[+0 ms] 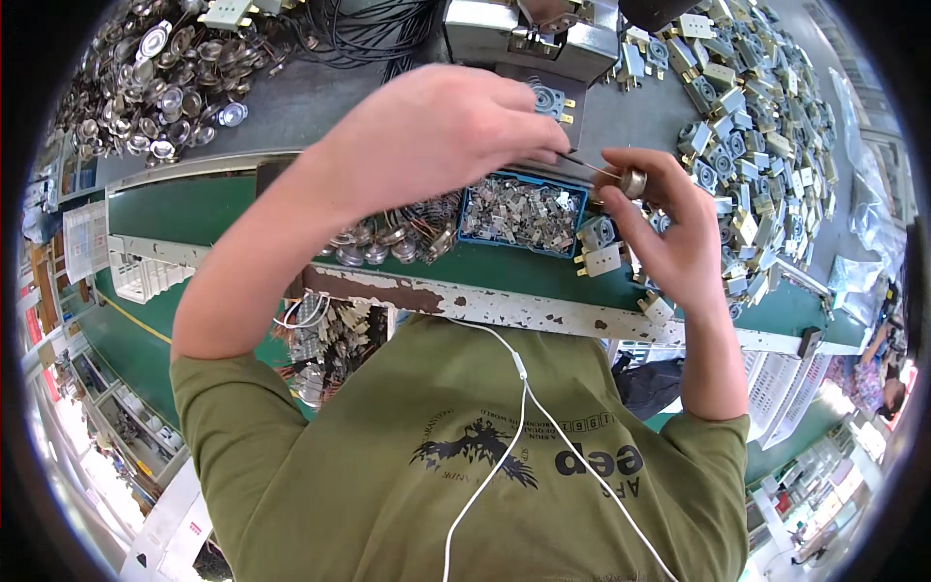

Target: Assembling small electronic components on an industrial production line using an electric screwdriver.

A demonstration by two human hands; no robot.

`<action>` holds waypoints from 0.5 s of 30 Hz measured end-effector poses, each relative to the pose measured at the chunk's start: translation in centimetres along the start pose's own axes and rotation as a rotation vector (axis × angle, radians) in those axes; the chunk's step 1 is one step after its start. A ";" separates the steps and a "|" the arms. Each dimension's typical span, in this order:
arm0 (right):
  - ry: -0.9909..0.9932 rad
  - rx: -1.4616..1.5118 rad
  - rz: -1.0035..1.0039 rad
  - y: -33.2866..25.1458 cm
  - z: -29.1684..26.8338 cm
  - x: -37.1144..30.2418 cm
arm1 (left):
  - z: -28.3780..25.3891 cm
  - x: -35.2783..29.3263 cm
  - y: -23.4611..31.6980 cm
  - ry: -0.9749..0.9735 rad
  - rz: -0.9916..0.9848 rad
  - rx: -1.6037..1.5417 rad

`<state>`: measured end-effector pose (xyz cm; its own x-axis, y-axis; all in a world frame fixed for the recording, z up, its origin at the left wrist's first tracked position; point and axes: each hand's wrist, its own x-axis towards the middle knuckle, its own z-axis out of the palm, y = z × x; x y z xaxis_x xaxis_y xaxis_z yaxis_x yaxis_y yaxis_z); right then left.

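Observation:
My left hand (465,121) reaches across above the bench, its fingers closed on the end of a thin black-sleeved wire (574,159). The wire's bare metal length runs to a small round metal cap (632,182). My right hand (674,218) pinches that cap between thumb and fingers. Just beyond my left fingertips, a grey switch body (549,100) with brass terminals lies at the foot of a metal machine (596,48). Below the hands sits a blue tray (465,236) full of small metal clips (524,211). My left fingertips are partly hidden.
Round metal caps (170,102) are heaped at the far left, more (388,242) left of the tray. Black wires (359,29) lie at the back. Many grey switch bodies (737,145) cover the right side. A chipped white bench edge (524,306) runs before me.

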<state>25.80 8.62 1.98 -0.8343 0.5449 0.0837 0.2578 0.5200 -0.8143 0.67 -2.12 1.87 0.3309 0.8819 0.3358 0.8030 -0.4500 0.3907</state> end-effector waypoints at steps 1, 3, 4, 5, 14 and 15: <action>-0.084 0.059 0.089 0.3 -0.3 0.5 | -0.2 -0.1 -0.3 -0.003 0.009 0.003; -0.219 0.155 0.231 0.7 -0.7 1.1 | -0.7 -0.2 -0.1 -0.017 -0.013 0.011; -0.221 0.149 0.226 0.9 -0.4 1.3 | -1.0 -0.2 0.0 -0.009 -0.014 0.015; -0.223 0.280 0.213 0.9 0.1 1.5 | -1.3 -0.3 0.0 -0.039 -0.040 0.032; -0.391 0.914 0.273 1.0 1.4 3.1 | -4.0 -0.6 0.2 -0.079 -0.144 0.011; -0.369 0.939 0.284 1.0 1.5 3.1 | -4.0 -0.6 0.3 -0.086 -0.156 0.000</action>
<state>22.72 9.85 0.53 -0.9399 0.2505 -0.2319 0.1171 -0.4017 -0.9083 -1.32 -3.35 5.19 0.2434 0.9498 0.1964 0.8481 -0.3067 0.4321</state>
